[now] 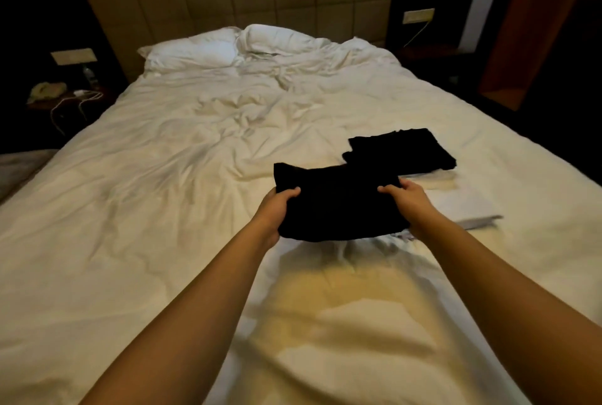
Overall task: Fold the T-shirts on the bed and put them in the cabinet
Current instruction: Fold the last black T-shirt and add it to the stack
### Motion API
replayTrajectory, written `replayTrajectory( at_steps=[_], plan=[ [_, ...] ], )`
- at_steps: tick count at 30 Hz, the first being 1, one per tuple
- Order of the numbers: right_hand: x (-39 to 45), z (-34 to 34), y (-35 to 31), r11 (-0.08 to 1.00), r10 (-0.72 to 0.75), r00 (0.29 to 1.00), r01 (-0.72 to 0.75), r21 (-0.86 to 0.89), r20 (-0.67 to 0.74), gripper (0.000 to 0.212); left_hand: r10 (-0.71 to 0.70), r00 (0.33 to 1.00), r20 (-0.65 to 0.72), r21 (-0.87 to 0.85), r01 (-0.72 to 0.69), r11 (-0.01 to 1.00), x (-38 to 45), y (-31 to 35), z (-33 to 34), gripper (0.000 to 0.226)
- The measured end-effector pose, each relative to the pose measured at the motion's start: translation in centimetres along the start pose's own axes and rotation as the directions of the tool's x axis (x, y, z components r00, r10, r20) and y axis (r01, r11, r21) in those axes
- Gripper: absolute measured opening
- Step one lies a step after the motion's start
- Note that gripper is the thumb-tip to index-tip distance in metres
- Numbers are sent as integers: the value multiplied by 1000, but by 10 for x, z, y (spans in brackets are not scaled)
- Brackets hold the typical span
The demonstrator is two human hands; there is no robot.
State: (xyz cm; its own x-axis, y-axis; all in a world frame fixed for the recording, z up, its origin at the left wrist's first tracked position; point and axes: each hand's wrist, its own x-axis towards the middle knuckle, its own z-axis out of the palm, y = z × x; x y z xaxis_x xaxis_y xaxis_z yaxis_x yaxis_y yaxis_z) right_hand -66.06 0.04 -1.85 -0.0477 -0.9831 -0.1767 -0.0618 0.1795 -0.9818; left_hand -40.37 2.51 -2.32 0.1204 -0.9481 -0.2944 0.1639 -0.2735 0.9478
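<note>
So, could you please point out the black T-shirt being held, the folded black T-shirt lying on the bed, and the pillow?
held black T-shirt (338,205): head view, middle of the fabric.
folded black T-shirt (404,150): head view, centre of its top.
pillow (195,51): head view, middle of its top.

Two black T-shirts (338,205) (402,150), one white folded garment (456,202), two pillows (195,52) (280,39), two hands (277,205) (407,199), one bed (163,176).

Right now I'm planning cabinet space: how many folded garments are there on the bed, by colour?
Black: 2, one held in both hands, one lying folded beyond it.
White or pale: 1 folded piece to the right, partly under the far black one.
Total: 3.
</note>
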Motion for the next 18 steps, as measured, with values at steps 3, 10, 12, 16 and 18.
replayTrajectory(
  at_steps=[3,10,12,16,18],
  plan=[
    [25,-39,-8,999,-32,998,32,-2,-62,26,22,999,34,-8,-21,1000,18,6,43,32],
    [122,-103,-22,997,-77,987,74,-29,-142,43,-1,999,50,-61,4,998,98,16,122,33],
    [158,-117,-27,995,-93,983,86,-47,-161,37,-16,999,46,-54,19,998,129,19,143,33],
    [228,-147,-30,994,-92,982,82,-67,-166,42,8,1000,2,8,-8,1000,188,22,179,29],
    [264,-160,-25,996,-54,988,44,-76,-146,43,25,999,-40,42,-23,999,215,17,195,17]
  ],
)
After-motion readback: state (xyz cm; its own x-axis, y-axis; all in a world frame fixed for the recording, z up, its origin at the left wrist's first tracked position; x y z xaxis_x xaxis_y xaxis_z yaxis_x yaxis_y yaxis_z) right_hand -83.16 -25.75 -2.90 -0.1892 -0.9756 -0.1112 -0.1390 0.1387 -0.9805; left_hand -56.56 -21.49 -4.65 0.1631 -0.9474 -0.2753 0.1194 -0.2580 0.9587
